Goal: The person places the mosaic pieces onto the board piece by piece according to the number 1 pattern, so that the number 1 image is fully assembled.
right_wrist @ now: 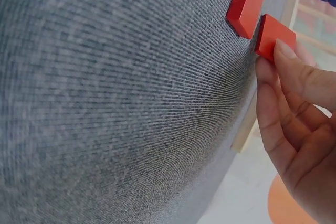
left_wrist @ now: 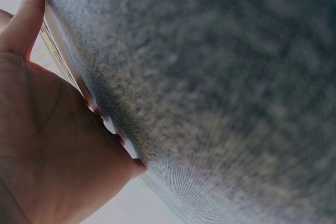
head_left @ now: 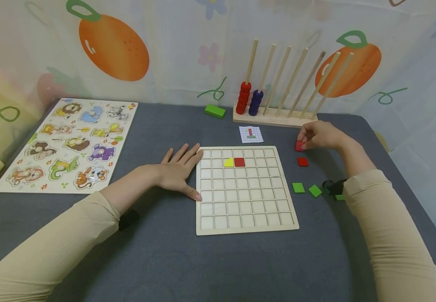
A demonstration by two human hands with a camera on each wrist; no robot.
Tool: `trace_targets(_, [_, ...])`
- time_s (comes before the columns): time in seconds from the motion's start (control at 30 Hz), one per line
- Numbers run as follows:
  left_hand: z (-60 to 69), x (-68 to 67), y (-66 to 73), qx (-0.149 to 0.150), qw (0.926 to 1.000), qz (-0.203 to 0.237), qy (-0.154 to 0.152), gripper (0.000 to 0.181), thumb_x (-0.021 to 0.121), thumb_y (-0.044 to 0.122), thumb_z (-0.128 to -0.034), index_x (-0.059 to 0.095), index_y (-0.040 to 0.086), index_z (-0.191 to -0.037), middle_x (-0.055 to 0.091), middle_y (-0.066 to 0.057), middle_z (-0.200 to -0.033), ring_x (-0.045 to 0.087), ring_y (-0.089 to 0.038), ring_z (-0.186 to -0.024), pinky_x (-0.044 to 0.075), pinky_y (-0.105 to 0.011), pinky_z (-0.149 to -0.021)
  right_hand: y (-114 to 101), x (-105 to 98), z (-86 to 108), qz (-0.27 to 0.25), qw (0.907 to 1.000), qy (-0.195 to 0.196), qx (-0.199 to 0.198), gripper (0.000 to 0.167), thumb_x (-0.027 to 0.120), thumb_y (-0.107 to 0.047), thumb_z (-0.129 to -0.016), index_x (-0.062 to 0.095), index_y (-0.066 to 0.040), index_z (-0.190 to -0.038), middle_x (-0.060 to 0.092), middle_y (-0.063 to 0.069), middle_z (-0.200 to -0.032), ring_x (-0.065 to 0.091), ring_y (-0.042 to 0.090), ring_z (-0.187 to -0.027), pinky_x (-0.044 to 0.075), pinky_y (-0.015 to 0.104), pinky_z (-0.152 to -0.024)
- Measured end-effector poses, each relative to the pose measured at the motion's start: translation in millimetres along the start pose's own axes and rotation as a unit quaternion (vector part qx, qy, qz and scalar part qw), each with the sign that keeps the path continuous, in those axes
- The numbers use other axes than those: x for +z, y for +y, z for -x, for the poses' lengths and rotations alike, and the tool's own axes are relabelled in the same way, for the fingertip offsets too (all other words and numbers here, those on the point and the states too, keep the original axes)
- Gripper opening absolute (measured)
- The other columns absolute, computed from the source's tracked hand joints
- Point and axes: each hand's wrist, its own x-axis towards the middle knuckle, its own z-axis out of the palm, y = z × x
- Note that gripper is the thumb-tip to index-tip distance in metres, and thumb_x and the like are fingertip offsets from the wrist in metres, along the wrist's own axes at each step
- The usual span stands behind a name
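My right hand pinches a red square tile between thumb and fingers, right of the wooden grid board. Another red tile lies on the table just nearer to me. With fingers spread, my left hand rests at the board's left edge, its thumb touching the rim; the left wrist view shows the palm side. In the board's second row sit a yellow quarter-round tile and a red square tile, side by side. A small printed pattern card lies behind the board.
Green tiles lie right of the board, one partly hidden by the right wrist strap. At the back stand a bead rack with upright rods and a green block. An animal puzzle board lies at the left.
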Motion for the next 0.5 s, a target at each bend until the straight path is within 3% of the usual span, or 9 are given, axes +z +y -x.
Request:
trace_targets(0.2, [3.9,-2.5,3.0,0.005,1.0000,0.003,0.000,0.130,0.068,0.074,-0.0744,-0.012,0.018,-0.159,-0.026,-0.001,-0.166,-0.023,-0.031,-0.154,-0.011,-0.064,-0.120,-3,-1,1.7,-0.010,0.9999,0.001,-0.006,0.022,0.073,-0.008,-0.086,0.068,-0.005,-0.107,0.063,0.006,-0.090,0.056,0.018,-0.083,0.043,0.031,-0.073])
trace_targets(0.5, [5.3,-3.3,3.8,0.003,1.0000,0.004,-0.001,0.129,0.068,0.074,-0.0745,-0.012,0.018,-0.159,-0.026,-0.001,-0.166,-0.023,-0.031,-0.154,-0.011,-0.063,-0.121,-24,3,1.9,-0.020,0.9993,0.002,-0.030,0.020,0.071,-0.007,-0.088,0.069,-0.008,-0.108,0.065,0.009,-0.095,0.056,0.019,-0.085,0.044,0.031,-0.073])
